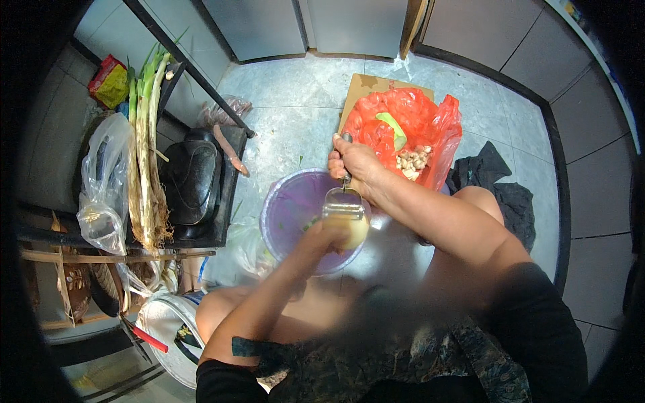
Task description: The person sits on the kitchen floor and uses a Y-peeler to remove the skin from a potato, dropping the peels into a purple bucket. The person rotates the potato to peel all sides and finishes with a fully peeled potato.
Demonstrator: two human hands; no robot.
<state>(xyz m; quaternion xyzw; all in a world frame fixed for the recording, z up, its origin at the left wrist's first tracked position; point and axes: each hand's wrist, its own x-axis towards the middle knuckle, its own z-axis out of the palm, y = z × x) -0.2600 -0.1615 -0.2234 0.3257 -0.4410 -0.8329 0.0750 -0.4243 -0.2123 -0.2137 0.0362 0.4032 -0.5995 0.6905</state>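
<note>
My right hand (359, 162) grips the metal handle of a Y-shaped vegetable peeler (344, 207), its blade end pointing back towards me. In my left hand (330, 236) is a rounded, pale yellow peeled vegetable (359, 232), possibly a potato; blur and my fingers hide part of it. The peeler's blade lies over the vegetable's far side, and whether it touches cannot be told. Both hands are above a purple-lined bin (287, 216), where a few green scraps show.
A red plastic bag (370, 108) holds small tan pieces (414, 162) and a pale green piece (393, 132), on cardboard (351, 95). Long scallions (144, 151) lie on the left rack beside a clear bag (103, 186). A white bucket (151, 322) stands near my left knee; black plastic (516, 211) lies right.
</note>
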